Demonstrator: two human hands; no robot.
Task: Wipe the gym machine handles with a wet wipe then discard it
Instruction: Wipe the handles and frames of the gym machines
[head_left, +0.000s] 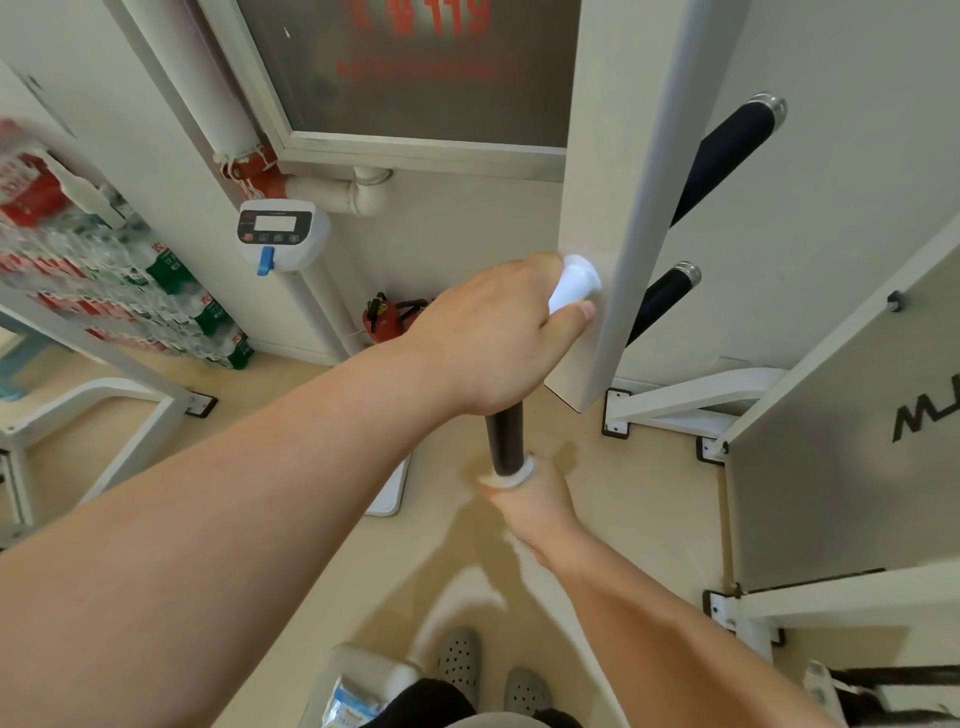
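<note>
— While we look down past our own arms, what sits closest to us?
— At the bottom edge we see two grey perforated clogs on the beige floor. Just left of them a blue-and-white packet lies on something pale; we cannot read its print.
— Where is the wipe?
— Just below the centre of the frame. Our right hand is curled round the lower end of a black handle. The white wet wipe is wrapped round the bar inside that grip and shows as a white ring at the top of the fist.
— And the other hand?
— Our left hand, reaching in from the lower left, grasps the upper end of the same handle. There a white collar meets the white post of the machine.
— What lies beyond?
— Right of the post, a lower spare handle and an upper spare handle stick out, both black with silver caps. Behind the left hand a red fire extinguisher stands by the wall. Higher, left of centre, a white box with a small display sits on a pipe. At the far left, wrapped water bottles are stacked. At top centre a dark framed panel bears blurred red lettering.
</note>
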